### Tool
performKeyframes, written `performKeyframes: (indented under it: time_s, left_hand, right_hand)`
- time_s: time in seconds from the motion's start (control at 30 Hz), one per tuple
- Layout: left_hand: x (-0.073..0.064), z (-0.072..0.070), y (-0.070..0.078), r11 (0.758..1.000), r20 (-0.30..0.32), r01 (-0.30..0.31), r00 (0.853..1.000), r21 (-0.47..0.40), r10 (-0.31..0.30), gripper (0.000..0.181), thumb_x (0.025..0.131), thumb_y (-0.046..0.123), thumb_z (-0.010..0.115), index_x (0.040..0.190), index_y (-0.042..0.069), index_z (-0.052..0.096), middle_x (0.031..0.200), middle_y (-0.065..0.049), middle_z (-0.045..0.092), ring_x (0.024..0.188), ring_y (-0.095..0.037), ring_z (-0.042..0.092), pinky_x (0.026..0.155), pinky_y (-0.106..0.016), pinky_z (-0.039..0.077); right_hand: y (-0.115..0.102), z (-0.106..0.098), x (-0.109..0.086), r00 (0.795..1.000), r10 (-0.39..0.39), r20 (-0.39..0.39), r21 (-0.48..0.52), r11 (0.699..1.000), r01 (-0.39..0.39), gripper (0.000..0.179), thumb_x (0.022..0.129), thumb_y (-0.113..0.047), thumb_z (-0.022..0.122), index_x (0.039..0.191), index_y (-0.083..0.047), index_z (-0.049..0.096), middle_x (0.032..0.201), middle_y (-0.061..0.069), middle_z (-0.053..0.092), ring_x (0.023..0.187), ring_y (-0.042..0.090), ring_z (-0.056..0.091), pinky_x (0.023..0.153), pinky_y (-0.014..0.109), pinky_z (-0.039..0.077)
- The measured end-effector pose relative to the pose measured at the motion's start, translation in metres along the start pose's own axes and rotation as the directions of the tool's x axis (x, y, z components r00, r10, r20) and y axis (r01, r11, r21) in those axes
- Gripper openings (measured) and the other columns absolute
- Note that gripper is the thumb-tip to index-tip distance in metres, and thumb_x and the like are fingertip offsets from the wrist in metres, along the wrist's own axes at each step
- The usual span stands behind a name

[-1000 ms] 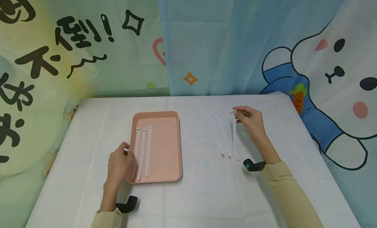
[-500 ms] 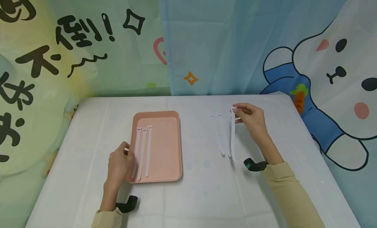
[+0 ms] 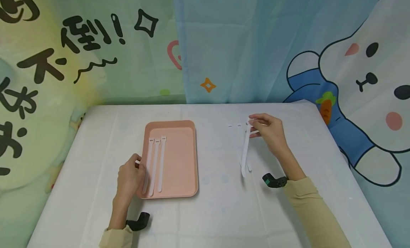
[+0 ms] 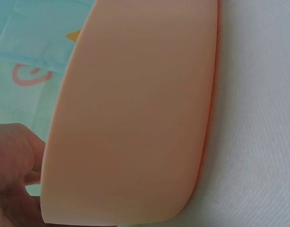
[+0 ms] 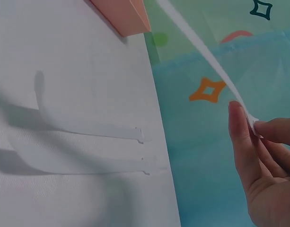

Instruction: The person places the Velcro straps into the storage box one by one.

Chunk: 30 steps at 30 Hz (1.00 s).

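Observation:
My right hand pinches a narrow white strap by its slotted head between thumb and fingers. The strap hangs down over the table, and in the right wrist view this strap slants up from the fingertips. Two more white straps lie on the table beneath it; one curved strap shows its small notched end. On the left, a pink tray holds three white straps side by side along its left part. My left hand grips the tray's left rim, with the tray wall filling its wrist view.
A white cloth covers the table. Behind it hang printed curtains with a cartoon rabbit and lettering. A black wrist camera sits on the left wrist, and another black camera on the right.
The right hand has lifted its strap off the table and shifted it slightly left, the lower end swinging left over the other straps. The left hand and tray have stayed put.

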<state>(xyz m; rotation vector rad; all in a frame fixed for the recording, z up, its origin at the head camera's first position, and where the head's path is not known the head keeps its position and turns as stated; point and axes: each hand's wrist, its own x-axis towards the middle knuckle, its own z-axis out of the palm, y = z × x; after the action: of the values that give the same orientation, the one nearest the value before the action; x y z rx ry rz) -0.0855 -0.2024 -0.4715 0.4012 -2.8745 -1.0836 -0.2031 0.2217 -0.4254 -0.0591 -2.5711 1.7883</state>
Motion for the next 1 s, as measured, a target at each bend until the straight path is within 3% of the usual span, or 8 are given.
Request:
performKeyframes:
  time_s: [0.23,0.57,0.8,1.0]
  left_hand:
    - [0.0,0.0,0.0,1.0,0.003,-0.002,1.0,-0.002,0.002,0.021,0.094,0.006,0.054,0.111,-0.002,0.064,0.087,-0.024,0.073,0.065,-0.029,0.066,0.053,-0.037,0.048]
    - [0.003,-0.002,0.001,1.0,-0.002,-0.011,1.0,0.007,0.011,0.021,0.094,0.006,0.054,0.111,-0.002,0.064,0.086,-0.023,0.073,0.066,-0.03,0.066,0.053,-0.037,0.047]
    - [0.003,-0.001,0.0,1.0,0.008,0.0,1.0,0.006,0.0,0.022,0.094,0.006,0.054,0.112,-0.003,0.063,0.087,-0.024,0.073,0.066,-0.03,0.066,0.053,-0.037,0.048]
    - [0.001,-0.001,0.0,1.0,0.008,0.003,1.0,-0.001,-0.003,0.022,0.094,0.006,0.054,0.111,-0.003,0.064,0.086,-0.023,0.072,0.065,-0.029,0.066,0.053,-0.037,0.047]
  right_hand:
    - [-0.002,0.009,-0.001,0.999,-0.012,0.044,0.022,1.0,0.011,0.034,0.102,-0.019,0.062,0.128,0.002,0.065,0.112,0.019,0.07,0.083,0.018,0.068,0.071,0.03,0.06]
    - [-0.005,0.024,0.0,0.996,-0.014,0.083,0.046,0.999,0.01,0.03,0.101,-0.018,0.064,0.126,0.0,0.067,0.113,0.018,0.07,0.091,0.033,0.067,0.07,0.032,0.061]
    - [-0.006,0.031,0.0,0.994,-0.012,0.107,0.065,0.998,0.005,0.033,0.1,-0.018,0.066,0.126,0.003,0.066,0.112,0.019,0.07,0.083,0.019,0.067,0.068,0.033,0.061]
    - [-0.009,0.039,0.0,0.991,0.01,0.133,0.065,0.998,-0.019,0.035,0.099,-0.018,0.066,0.126,0.005,0.065,0.115,0.025,0.069,0.082,0.018,0.067,0.07,0.036,0.061]
